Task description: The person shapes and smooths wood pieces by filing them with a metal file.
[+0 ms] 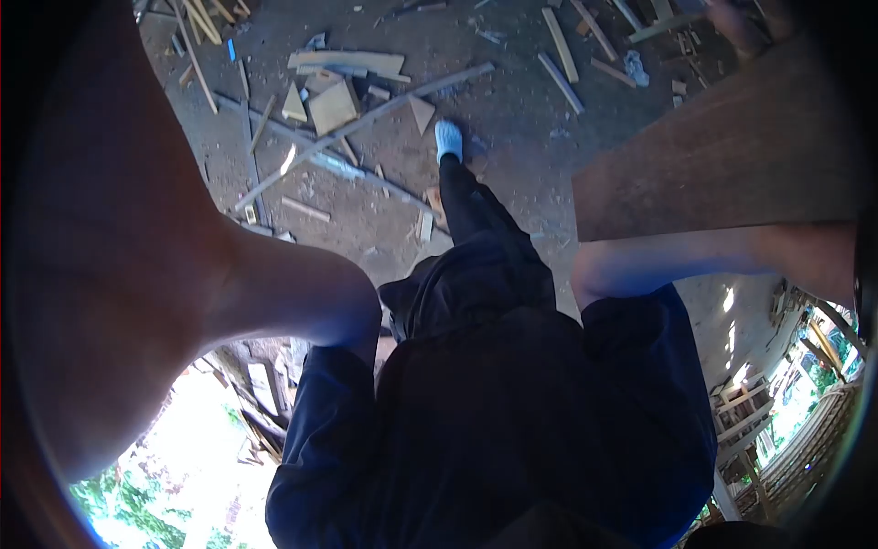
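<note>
A board point(732, 156) is seen at upper right, broad, brown, tilted, its near edge lying just above the right forearm point(695, 261). It looks to be carried or propped on that arm, so the weight would be taken by the forearm rather than by fingers alone. The forearm runs from a rolled blue sleeve point(640, 320) out to the right edge, where it is hidden behind the board. A blurred skin-toned shape point(734, 26) is seen at the board's far top corner. It may be the right hand hooked over the end to steady it, but how far it is closed cannot be told. The left forearm point(137, 274) fills the left side, very near the lens and raised. Its hand is cut off by the frame, so that grip cannot be told either. The dark torso point(512, 412) is viewed from above, with one leg point(471, 206) put forward and a white shoe point(448, 139) planted on the dirt floor point(512, 101), probably as a brace under the load. Offcuts point(334, 105) and laths point(562, 55) are scattered over the floor well beyond the shoe. A long batten point(366, 123) lies slantwise among them. Stacked timber point(805, 430) is seen at lower right in daylight.
</note>
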`<state>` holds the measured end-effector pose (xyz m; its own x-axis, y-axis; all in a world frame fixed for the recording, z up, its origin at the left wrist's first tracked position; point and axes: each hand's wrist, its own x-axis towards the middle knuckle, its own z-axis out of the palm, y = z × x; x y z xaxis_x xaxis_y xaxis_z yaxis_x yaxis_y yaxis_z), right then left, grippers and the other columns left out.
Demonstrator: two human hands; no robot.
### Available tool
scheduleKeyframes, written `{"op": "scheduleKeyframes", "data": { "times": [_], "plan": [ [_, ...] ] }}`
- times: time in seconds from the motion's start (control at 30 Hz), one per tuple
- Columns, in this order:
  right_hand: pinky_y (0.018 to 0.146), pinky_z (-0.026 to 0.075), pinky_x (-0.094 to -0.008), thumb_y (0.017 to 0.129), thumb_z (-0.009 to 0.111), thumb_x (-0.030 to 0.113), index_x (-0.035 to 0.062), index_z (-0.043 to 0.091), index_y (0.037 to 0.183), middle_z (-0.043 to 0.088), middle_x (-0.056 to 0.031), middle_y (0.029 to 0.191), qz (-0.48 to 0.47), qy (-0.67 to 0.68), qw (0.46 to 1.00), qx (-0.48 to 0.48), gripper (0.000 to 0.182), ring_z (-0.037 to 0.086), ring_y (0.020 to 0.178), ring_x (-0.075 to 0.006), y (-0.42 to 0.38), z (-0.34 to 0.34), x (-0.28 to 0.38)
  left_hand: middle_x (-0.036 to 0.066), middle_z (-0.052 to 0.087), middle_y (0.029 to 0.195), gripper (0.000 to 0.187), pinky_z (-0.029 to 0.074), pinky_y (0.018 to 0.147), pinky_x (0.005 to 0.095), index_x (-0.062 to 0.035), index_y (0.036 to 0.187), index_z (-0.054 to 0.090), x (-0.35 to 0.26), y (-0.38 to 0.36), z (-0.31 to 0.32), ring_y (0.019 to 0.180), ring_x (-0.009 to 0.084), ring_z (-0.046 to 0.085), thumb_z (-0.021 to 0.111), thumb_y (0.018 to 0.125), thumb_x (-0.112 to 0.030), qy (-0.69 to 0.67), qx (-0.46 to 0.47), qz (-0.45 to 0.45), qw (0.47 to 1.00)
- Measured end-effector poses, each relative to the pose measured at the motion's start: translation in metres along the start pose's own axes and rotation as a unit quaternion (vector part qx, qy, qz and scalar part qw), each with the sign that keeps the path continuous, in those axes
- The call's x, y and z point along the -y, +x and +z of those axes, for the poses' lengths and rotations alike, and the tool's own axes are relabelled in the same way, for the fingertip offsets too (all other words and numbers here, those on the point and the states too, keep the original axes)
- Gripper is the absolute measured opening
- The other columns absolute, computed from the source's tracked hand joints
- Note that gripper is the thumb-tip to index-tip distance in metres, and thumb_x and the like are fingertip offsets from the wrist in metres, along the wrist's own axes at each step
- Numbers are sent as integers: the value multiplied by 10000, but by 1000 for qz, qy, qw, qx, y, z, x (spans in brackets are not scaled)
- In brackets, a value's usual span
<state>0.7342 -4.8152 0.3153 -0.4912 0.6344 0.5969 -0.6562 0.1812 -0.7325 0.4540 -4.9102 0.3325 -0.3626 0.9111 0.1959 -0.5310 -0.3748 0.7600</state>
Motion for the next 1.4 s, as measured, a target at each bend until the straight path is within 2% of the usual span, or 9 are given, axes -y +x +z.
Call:
{"op": "scheduleKeyframes", "data": {
  "times": [0.37, 0.63, 0.87, 1.07, 1.23, 1.4],
  "plan": [
    [981, 423, -411, 914, 663, 655, -135, 266, 1539, 519, -275, 1310, 16, -37, 996, -76, 1083, 515, 1125, -361, 283, -256, -97, 208, 436, 1605, 672, 47, 1254, 721, -3, 1523, 469, 111, 379, 40, 1523, 550, 225, 278, 1102, -490, -19, -11, -10, 1000],
    [1018, 407, -433, 912, 667, 654, -132, 247, 1547, 505, -291, 1340, 28, -84, 987, -136, 1094, 496, 1171, -390, 488, -500, -228, 205, 432, 1609, 659, 40, 1251, 728, -10, 1527, 467, 270, 707, 28, 1525, 550, 217, 278, 1103, -478, -46, -11, -27, 999],
    [1050, 393, -453, 911, 670, 653, -129, 230, 1553, 492, -305, 1366, 29, -90, 977, -193, 1103, 479, 1212, -416, 664, -733, -309, 202, 428, 1612, 648, 35, 1248, 733, -17, 1530, 465, 404, 991, 68, 1527, 550, 210, 277, 1104, -467, -32, -14, -37, 999],
    [1078, 381, -469, 910, 673, 653, -126, 216, 1559, 482, -317, 1388, 15, -100, 973, -210, 1112, 464, 1247, -438, 807, -960, -417, 200, 424, 1615, 639, 30, 1246, 738, -22, 1533, 464, 558, 1240, 76, 1529, 550, 204, 277, 1105, -458, -29, -12, -10, 999],
    [1101, 371, -483, 909, 676, 652, -124, 204, 1564, 473, -327, 1407, 32, -88, 972, -215, 1119, 452, 1276, -456, 919, -1198, -551, 199, 422, 1617, 631, 26, 1244, 742, -27, 1536, 463, 739, 1465, 53, 1531, 550, 199, 277, 1106, -450, -16, -45, 13, 999],
    [1124, 361, -497, 908, 678, 651, -122, 193, 1569, 464, -337, 1425, 42, -91, 965, -243, 1127, 440, 1306, -475, 990, -1368, -660, 197, 419, 1620, 624, 22, 1243, 746, -31, 1538, 461, 882, 1634, 24, 1532, 550, 194, 277, 1106, -442, -7, -57, 14, 998]
  ]
}}
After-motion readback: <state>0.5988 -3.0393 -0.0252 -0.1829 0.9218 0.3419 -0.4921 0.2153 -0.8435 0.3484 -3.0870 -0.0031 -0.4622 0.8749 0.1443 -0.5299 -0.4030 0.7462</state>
